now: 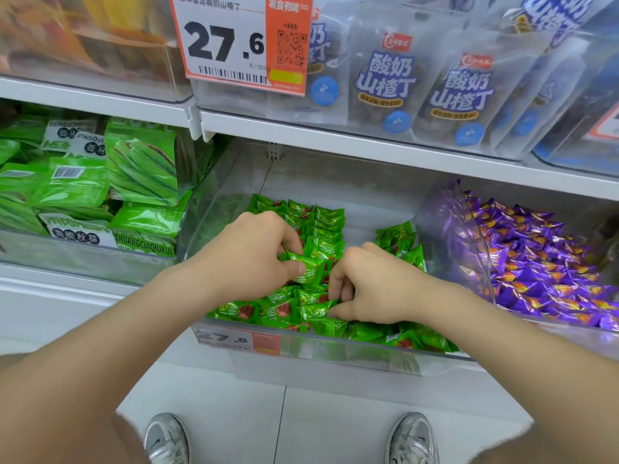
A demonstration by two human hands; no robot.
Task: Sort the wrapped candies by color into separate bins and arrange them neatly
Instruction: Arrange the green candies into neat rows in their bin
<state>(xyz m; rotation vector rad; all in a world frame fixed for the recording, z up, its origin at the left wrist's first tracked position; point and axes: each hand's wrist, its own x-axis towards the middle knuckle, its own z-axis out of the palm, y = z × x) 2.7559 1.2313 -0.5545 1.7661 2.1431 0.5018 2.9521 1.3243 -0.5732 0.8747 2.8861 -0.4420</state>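
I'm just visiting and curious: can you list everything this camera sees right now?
small green wrapped candies: many, green with red print, in the middle clear plastic bin
small purple wrapped candies: many, purple with orange, in the right clear bin
flat green okra snack bags: several, green, in the left clear bin
frosted pouches with blue lettering: at least three, whitish, on the white upper shelf
white-and-orange price tags: two, one hanging top centre, one on the middle bin's front
grey sneakers: two, grey, on the pale floor
left grip: bare hand, holds one green candy over the middle bin
right grip: bare hand, fingers curled on green candies near the bin's front
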